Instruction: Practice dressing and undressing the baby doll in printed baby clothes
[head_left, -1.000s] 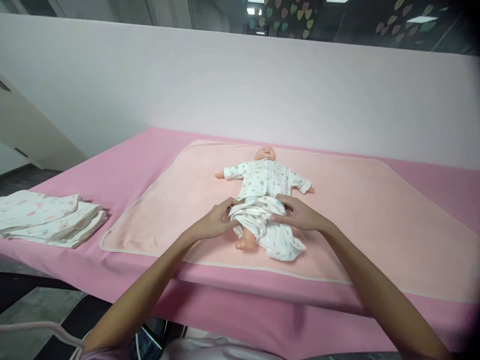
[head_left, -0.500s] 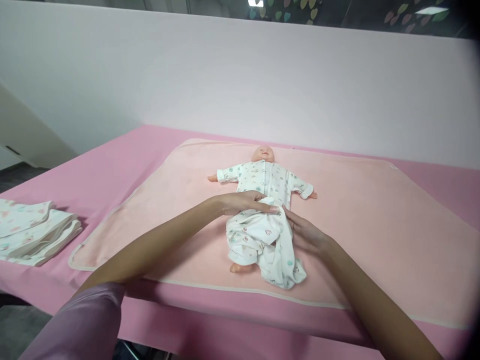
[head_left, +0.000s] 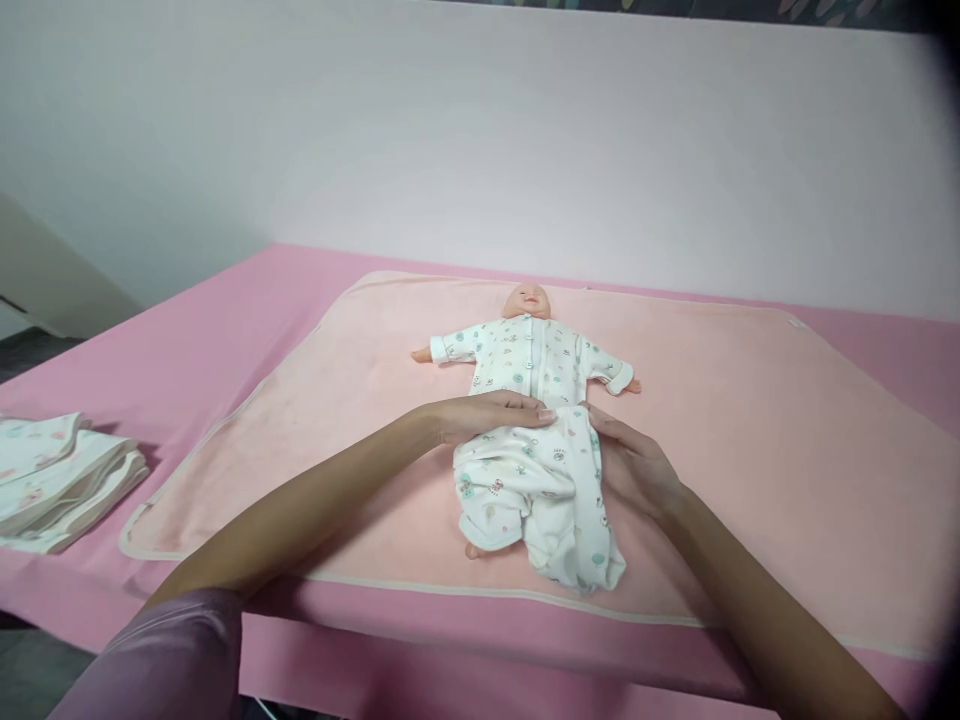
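Observation:
A baby doll (head_left: 528, 300) lies on its back on a peach blanket (head_left: 750, 440), dressed in a white patterned top (head_left: 529, 358). White patterned trousers (head_left: 536, 490) cover its legs, one foot showing at the bottom. My left hand (head_left: 487, 412) lies flat across the doll's waist, fingers stretched out on the trousers' top edge. At the doll's right hip, my right hand (head_left: 634, 462) rests against the side of the trousers, with its fingers pressed to the cloth.
The blanket lies on a pink-covered table (head_left: 225, 320) against a pale wall (head_left: 480, 150). A stack of folded white patterned cloths (head_left: 52, 480) sits at the table's left edge.
The trousers have come up from bunched at the knees to the doll's waist. My left hand moved across to the waist and flattened; my right hand slid to the hip.

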